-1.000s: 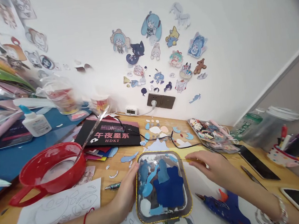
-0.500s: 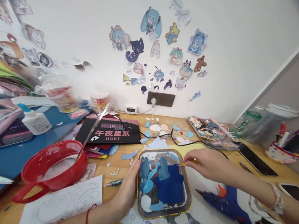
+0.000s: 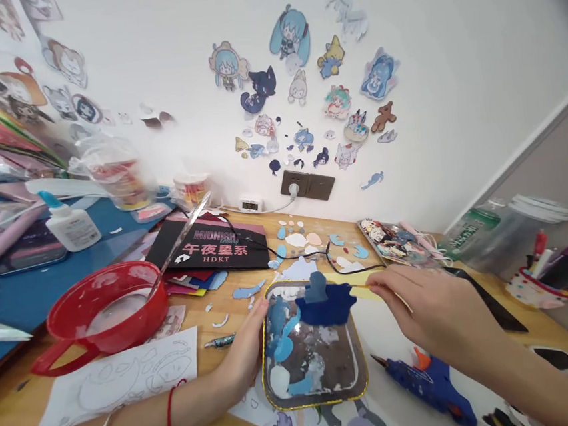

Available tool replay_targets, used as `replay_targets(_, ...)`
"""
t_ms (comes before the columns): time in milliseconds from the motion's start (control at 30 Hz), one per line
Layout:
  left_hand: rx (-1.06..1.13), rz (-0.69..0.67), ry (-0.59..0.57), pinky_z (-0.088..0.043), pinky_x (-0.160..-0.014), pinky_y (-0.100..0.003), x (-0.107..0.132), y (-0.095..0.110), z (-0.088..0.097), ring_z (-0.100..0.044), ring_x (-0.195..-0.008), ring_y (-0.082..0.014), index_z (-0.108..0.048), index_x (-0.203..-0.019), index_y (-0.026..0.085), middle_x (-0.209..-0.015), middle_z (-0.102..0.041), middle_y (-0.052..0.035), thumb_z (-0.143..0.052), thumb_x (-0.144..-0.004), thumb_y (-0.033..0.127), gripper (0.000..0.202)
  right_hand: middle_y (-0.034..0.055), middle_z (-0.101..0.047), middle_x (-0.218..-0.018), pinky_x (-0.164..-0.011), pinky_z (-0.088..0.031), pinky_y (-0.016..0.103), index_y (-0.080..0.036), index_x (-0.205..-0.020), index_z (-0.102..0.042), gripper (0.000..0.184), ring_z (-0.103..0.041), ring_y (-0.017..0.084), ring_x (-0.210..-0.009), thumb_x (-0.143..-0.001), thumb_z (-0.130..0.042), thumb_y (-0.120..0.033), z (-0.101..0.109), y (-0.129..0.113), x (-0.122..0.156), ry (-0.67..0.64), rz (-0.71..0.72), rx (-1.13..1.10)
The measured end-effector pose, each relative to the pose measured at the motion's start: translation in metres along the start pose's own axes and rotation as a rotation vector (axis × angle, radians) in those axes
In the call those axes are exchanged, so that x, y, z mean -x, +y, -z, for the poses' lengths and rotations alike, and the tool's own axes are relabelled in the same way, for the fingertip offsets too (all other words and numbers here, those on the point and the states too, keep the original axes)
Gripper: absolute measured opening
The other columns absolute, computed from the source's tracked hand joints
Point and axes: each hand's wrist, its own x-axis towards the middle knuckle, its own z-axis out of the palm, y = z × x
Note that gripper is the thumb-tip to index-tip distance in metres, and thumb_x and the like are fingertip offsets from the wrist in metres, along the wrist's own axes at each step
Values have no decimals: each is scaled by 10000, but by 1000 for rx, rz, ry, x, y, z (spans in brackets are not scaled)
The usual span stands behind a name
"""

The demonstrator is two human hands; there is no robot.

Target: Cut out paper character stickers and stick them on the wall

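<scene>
A square, rounded tray with a gold rim holds wet-looking paper cutouts, light-blue and white ones among them. My left hand grips its left side, thumb at the upper corner, other fingers mostly hidden. At the upper right, my right hand pinches a thin yellow tool, perhaps tweezers. Its tip meets a dark blue paper cutout, which is tilted up over the tray's far part. A greyer blue piece lies on that cutout. Bare tray bottom shows below them.
A blue glue gun lies right of the tray. To the left are a red cup of whitish liquid, a glue bottle and a sketch sheet. Behind, a black cable crosses near small cutouts.
My right hand has moved up and slightly right. The dark blue cutout has lifted off the tray's bottom toward the far edge, carrying the greyer blue piece. My left hand stays on the tray.
</scene>
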Motion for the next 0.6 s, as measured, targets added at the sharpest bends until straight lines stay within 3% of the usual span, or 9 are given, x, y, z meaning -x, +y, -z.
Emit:
replay_targets(100, 22, 40, 8, -323, -1032, -353, 2, 2, -2, -497, -1148, -234, -454, -1262, 219, -1221, -561, -41, -489, -863, 404, 441, 72, -680, -865, -610, -375, 326, -162, -973, -585, 181, -606, 210, -758, -839, -468, -128, 7, -11, 12, 115, 171, 136)
replay_targets(233, 46, 100, 44, -361, -1001, -380, 4, 6, -7, -525, -1117, -249, -415, -1292, 196, -1200, -575, -62, -418, -894, 380, 439, 95, -672, -834, -604, -361, 351, -137, -1017, -576, 279, -586, 219, -743, -844, -365, -80, 7, -29, 33, 82, 371, 99)
replay_targets(333, 50, 119, 73, -359, -1004, -366, 5, 8, -10, -524, -1120, -238, -389, -1311, 196, -1205, -572, -58, -393, -905, 371, 443, 75, -640, -733, -540, -335, 332, -129, -947, -580, 298, -556, 193, -649, -829, -319, -48, -1, -35, 44, -20, 371, 63)
replay_targets(467, 31, 120, 94, -342, -1018, -349, 5, 9, -11, -521, -1124, -225, -365, -1324, 212, -1221, -561, -42, -430, -890, 381, 470, 44, -570, -681, -514, -319, 305, -178, -791, -553, 273, -501, 171, -589, -785, -326, -27, -9, -32, 47, -224, 243, -30)
replay_targets(600, -4, 95, 79, -325, -1030, -362, 5, 7, -8, -491, -1157, -232, -366, -1320, 179, -1246, -538, -66, -422, -892, 389, 480, 26, -546, -648, -499, -315, 285, -199, -736, -533, 231, -486, 160, -557, -796, -358, -61, -2, -25, 42, -283, 204, -111)
